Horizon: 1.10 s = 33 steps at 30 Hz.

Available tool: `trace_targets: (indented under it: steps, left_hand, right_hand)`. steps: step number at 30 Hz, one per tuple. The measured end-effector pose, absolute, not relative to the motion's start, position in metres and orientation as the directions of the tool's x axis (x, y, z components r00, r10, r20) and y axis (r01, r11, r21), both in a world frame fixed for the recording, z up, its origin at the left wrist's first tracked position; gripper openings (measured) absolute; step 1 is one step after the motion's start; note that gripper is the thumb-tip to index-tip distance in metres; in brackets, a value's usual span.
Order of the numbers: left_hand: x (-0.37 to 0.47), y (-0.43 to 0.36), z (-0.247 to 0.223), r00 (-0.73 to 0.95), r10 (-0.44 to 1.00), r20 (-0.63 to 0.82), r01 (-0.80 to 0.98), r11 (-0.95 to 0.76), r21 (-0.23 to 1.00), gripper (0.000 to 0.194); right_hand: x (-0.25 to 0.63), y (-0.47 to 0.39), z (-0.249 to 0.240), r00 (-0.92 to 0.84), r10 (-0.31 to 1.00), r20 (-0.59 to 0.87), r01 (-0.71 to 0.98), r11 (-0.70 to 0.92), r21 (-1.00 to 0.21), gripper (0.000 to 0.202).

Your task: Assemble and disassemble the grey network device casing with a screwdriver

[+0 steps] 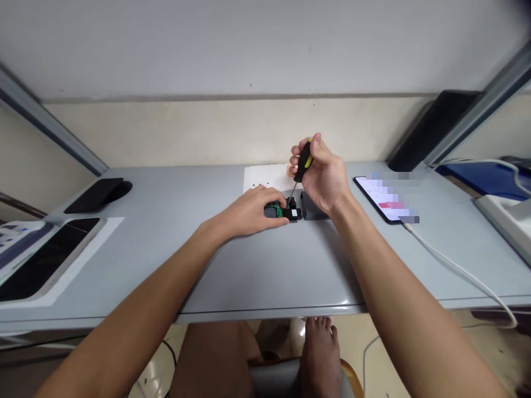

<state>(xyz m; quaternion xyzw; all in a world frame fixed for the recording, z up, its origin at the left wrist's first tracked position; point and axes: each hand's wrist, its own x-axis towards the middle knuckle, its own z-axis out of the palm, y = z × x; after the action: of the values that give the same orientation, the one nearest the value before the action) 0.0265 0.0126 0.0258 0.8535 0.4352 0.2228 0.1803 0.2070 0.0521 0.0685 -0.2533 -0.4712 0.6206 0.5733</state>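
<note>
My right hand (326,171) is closed round the black and yellow handle of a screwdriver (305,161). The screwdriver is tilted, its shaft running down to a small black device with a green circuit board (280,211). Thumb and fingers of my left hand (259,210) grip this device from its left side, against the desk. Part of the device is hidden under the fingers. Just right of it, a dark grey box-like piece (311,208) stands partly behind my right wrist. Behind my hands lies a white sheet of paper (261,176) with several tiny dark bits on it, perhaps screws.
A lit phone (381,199) with a white charging cable (456,268) lies on the right of the grey desk (265,276). At left are a dark tablet-like device (52,257) and a black flat object (95,194). A black cylinder (431,130) leans at the back right.
</note>
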Motion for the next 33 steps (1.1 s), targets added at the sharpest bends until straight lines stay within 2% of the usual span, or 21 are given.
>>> trace_targets:
  steps: [4,11,16,24,33]
  left_hand:
    - [0.027,0.011,0.027,0.512,0.830,0.224,0.669,-0.548,0.501,0.024]
    - [0.029,0.008,0.029,0.464,0.862,0.203,0.698,-0.498,0.515,0.036]
    - [0.028,0.006,0.030,0.472,0.854,0.218,0.684,-0.511,0.520,0.029]
    - [0.029,0.007,0.030,0.505,0.838,0.207,0.666,-0.531,0.525,0.020]
    - [0.026,0.007,0.027,0.416,0.894,0.169,0.697,-0.433,0.572,0.049]
  right_hand:
    - [0.211,0.054,0.068,-0.215,0.951,0.223,-0.486,0.094,-0.869,0.042]
    - [0.211,0.056,0.067,-0.208,0.959,0.190,-0.545,0.047,-0.837,0.042]
    - [0.207,0.053,0.067,-0.198,0.955,0.222,-0.557,0.077,-0.827,0.032]
    - [0.201,0.050,0.066,-0.263,0.933,0.244,-0.564,0.056,-0.824,0.047]
    - [0.201,0.048,0.068,-0.244,0.940,0.238,-0.596,0.049,-0.801,0.047]
